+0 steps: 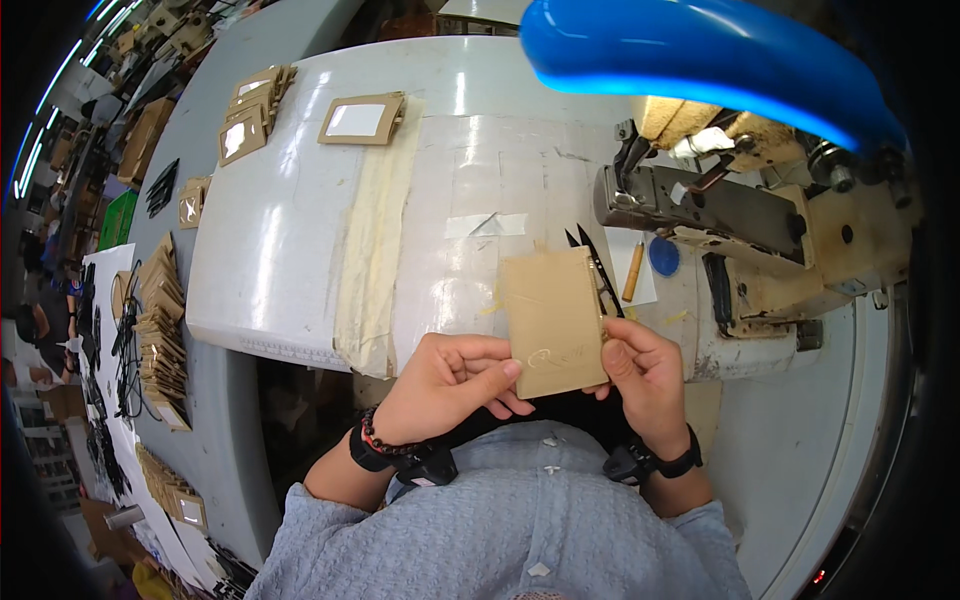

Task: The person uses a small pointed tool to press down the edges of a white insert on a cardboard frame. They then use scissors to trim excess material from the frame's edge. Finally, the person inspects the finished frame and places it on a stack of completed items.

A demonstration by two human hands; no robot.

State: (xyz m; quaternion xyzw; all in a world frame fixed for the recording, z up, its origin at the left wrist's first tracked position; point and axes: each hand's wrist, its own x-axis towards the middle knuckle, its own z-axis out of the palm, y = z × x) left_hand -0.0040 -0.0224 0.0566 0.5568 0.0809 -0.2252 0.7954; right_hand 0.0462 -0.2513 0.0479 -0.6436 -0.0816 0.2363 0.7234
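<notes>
A tan card holder [550, 310] is held upright over the near edge of the worktable, its plain side with an embossed mark facing me. My left hand [455, 385] pinches its lower left edge between thumb and fingers. Thumb and fingers of my right hand [645, 375] grip the lower right edge. Just behind the holder lies a pair of dark thread snips [590, 250], partly covered by it. Beside the snips, a wooden-handled tool [634, 272] rests on white paper, near a blue disc [663, 256].
An industrial sewing machine [700, 210] stands at the right, beneath a bright blue curved object [700, 55]. Another windowed card holder [360, 119] lies at the back of the table. Stacks of card holders [165, 345] line the grey side surface at left, with black cords [128, 345] beside them.
</notes>
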